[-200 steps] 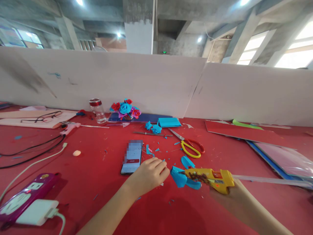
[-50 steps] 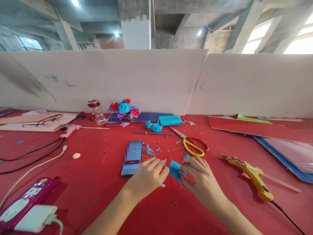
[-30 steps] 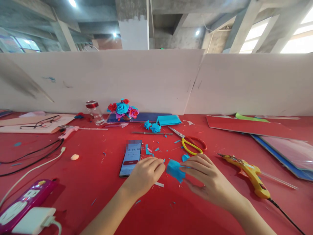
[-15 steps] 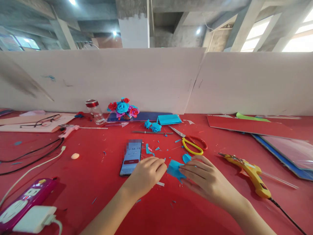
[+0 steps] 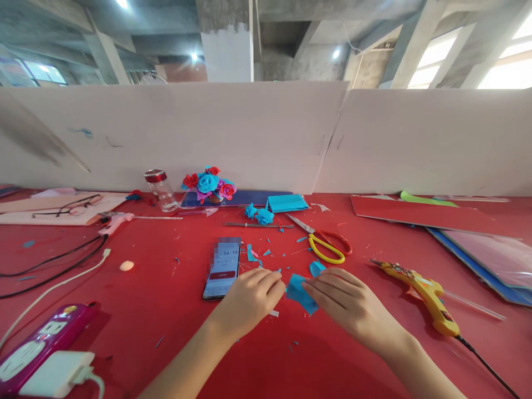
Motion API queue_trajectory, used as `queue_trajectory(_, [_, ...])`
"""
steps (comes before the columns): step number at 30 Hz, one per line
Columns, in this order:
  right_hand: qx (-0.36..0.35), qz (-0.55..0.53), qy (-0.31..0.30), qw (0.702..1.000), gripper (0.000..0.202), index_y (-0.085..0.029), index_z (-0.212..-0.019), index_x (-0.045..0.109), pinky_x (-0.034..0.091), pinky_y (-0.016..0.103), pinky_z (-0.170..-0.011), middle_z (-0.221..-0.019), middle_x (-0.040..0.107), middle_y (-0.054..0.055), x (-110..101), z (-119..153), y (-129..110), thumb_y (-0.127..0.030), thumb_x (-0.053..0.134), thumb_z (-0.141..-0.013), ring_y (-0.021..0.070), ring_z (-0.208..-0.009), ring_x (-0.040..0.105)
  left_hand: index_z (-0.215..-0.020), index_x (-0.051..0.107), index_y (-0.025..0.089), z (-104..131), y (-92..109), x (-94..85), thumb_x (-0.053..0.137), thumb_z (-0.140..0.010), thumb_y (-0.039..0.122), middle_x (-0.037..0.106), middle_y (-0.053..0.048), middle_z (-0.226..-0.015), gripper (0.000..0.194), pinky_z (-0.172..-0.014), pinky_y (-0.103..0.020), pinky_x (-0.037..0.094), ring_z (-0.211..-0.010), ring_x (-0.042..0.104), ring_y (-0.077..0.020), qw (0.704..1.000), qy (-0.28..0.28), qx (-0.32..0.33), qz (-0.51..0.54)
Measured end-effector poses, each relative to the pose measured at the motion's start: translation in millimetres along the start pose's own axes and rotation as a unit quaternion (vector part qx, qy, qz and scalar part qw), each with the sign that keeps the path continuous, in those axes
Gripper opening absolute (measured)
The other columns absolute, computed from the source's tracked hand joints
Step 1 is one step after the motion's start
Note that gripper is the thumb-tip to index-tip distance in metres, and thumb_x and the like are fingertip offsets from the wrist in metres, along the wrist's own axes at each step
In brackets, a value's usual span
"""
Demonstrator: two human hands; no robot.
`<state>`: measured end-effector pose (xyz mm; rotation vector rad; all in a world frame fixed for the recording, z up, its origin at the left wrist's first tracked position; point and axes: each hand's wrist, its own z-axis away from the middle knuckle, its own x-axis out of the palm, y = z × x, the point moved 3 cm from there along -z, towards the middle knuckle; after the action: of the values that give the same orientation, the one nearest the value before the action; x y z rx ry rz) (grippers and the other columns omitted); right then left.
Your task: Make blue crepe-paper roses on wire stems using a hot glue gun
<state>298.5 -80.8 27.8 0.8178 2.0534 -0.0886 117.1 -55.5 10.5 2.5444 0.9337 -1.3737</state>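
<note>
A small blue paper piece [image 5: 300, 292] is pinched in the fingers of my right hand [image 5: 351, 305], slightly right of the middle of the red table [image 5: 257, 366]. Just left of the paper, my left hand [image 5: 255, 296] has its fingers pressed together; what they hold, if anything, is hidden. The phone [image 5: 222, 269] lies beside the left hand. Beyond my right hand's fingertips is a rounded blue paper piece [image 5: 316, 269]. Blue scraps [image 5: 251, 253] are scattered farther back, near two blue paper flowers [image 5: 264, 216] and folded blue paper [image 5: 287, 203].
Scissors [image 5: 326, 246] lie behind my right hand, and a yellow glue gun [image 5: 428, 296] is to its right. A flower arrangement [image 5: 209, 184] and a jar [image 5: 162, 191] stand at the back. At the left are a power strip [image 5: 45, 338], cables and glasses [image 5: 77, 206].
The blue paper in my right hand has tilted and shows more of its surface. My left fingers have shifted slightly right.
</note>
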Motion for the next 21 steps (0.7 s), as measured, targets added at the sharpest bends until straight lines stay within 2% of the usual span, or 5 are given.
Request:
queue_trajectory(6, [-0.020, 0.030, 0.006, 0.999, 0.028, -0.013, -0.099, 0.064, 0.055, 0.036, -0.069, -0.083, 0.073, 0.008, -3.4, -3.2, -2.9, -0.006, 0.037, -0.090, 0.0186, -0.075, 0.066, -0.086, 0.059, 0.012, -0.4, 0.1, 0.1, 0.042, -0.085, 0.004, 0.068, -0.006, -0.087, 0.019, -0.070, -0.031, 0.056, -0.079, 0.066, -0.0181, 1.000, -0.004, -0.004, 0.007])
queue_trajectory(13, [-0.033, 0.029, 0.018, 0.999, 0.029, -0.013, -0.101, 0.064, 0.056, 0.034, -0.074, -0.087, 0.073, 0.008, -1.1, -2.1, -1.9, -0.007, 0.037, -0.090, 0.0179, -0.080, 0.067, -0.086, 0.058, 0.012, -0.7, 1.1, 0.4, 0.043, -0.085, 0.005, 0.069, -0.005, -0.086, 0.017, -0.070, -0.031, 0.056, -0.080, 0.066, -0.0174, 1.000, 0.005, 0.000, 0.014])
queue_trajectory(21, [-0.054, 0.035, 0.017, 0.998, 0.026, -0.006, -0.101, 0.063, 0.055, 0.037, -0.070, -0.086, 0.073, 0.011, 0.7, 2.1, -3.9, -0.006, 0.040, -0.089, 0.0203, -0.076, 0.067, -0.089, 0.058, 0.013, 0.8, 0.5, 1.0, 0.044, -0.086, 0.007, 0.068, -0.004, -0.090, 0.016, -0.070, -0.031, 0.055, -0.081, 0.066, -0.0176, 0.999, -0.004, -0.018, 0.034])
